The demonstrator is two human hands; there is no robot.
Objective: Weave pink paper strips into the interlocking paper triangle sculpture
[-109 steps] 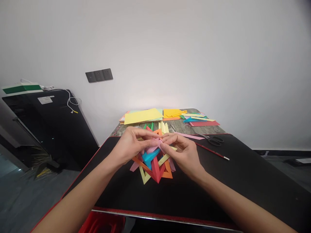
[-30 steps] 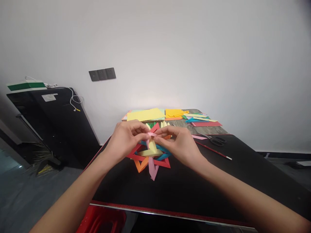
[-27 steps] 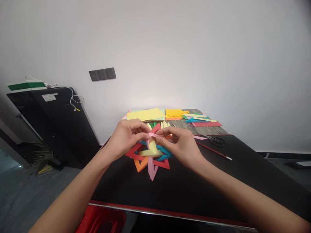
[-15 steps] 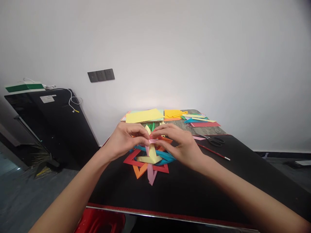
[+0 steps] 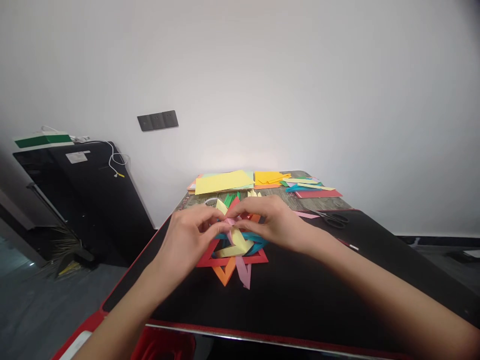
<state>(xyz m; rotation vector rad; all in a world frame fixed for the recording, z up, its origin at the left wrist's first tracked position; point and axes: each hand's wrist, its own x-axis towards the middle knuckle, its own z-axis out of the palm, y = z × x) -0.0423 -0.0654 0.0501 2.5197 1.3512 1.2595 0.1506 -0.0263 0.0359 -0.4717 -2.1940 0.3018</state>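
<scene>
A model of interlocked folded paper triangles [image 5: 258, 257] in red, orange, blue, yellow and pink lies on the black mat, below my hands. My left hand [image 5: 191, 235] pinches a pink paper strip [image 5: 230, 222] at the model's upper middle, thumb and index finger together. From the other side, my right hand [image 5: 275, 222] closes its fingertips on the same pink strip. A yellow folded strip [image 5: 240, 242] runs just under my fingertips. My fingers and hands hide parts of the model's upper half and left side.
Yellow paper sheets [image 5: 225, 182], orange paper [image 5: 268, 177] and a red sheet with strips [image 5: 318, 193] lie at the table's back. Black scissors [image 5: 335, 219] and a pencil [image 5: 348, 244] are to the right. A red stool [image 5: 165, 345] stands below the front edge.
The model has turned slightly, its lower points shifting right. My left hand has moved a little right and down, and my right hand a little left. The camera view has shifted slightly.
</scene>
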